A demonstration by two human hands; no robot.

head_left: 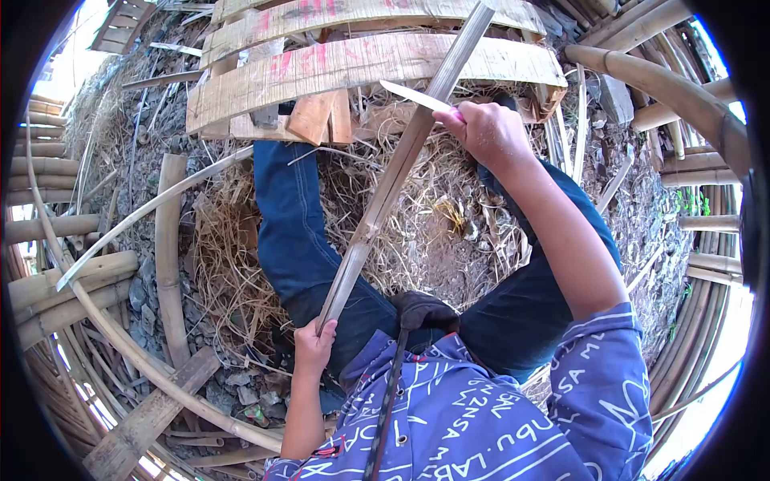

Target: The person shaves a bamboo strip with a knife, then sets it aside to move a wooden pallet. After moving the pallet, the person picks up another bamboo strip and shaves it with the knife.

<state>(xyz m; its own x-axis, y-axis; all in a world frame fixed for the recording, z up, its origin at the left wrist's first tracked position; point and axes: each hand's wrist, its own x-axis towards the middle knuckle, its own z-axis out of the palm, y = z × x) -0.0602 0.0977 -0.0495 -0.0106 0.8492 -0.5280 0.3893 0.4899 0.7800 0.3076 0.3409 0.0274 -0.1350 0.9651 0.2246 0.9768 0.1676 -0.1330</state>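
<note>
While the left hand (pixel 314 346) gripped the bamboo strip (pixel 399 167) at its near end, the strip ran up and away past the right hand (pixel 488 132). That hand's fingers were clenched on a knife (pixel 415 96), blade touching the strip's far half.

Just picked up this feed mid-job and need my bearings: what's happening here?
A seated person is working a long bamboo strip with a knife. The left hand grips the strip's near end by the lap, while the right hand holds the knife with its blade laid against the strip farther up. The strip slants away over straw-covered ground toward split bamboo slats; bamboo poles lie around.
</note>
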